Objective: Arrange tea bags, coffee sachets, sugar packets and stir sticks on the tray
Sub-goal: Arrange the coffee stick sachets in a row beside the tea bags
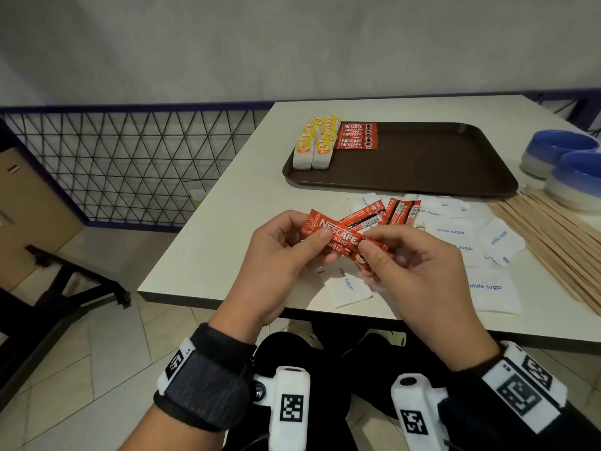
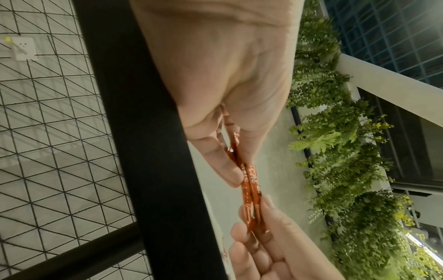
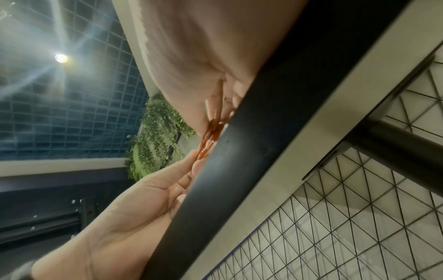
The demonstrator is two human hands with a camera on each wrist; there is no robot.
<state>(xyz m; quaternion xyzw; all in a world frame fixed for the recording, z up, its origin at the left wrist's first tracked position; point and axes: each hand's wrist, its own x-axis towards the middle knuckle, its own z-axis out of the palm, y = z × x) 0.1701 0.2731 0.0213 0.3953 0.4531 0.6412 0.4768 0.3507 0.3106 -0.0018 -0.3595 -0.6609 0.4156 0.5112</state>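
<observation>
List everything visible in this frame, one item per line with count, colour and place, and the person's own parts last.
tray: one, dark brown, far side of the table.
tea bags: two rows, white with yellow tags, tray's left end.
coffee sachets on tray: a small stack, red, right of the tea bags.
held coffee sachets: at least two, red, between both hands.
loose coffee sachets: several, red, on the table near the tray.
sugar packets: many, white, scattered on the table.
stir sticks: a pile, pale wood, table's right side.
bowls: two, blue and white, far right.
table: one, white.
left hand: pinches the sachets.
right hand: pinches their other end.
</observation>
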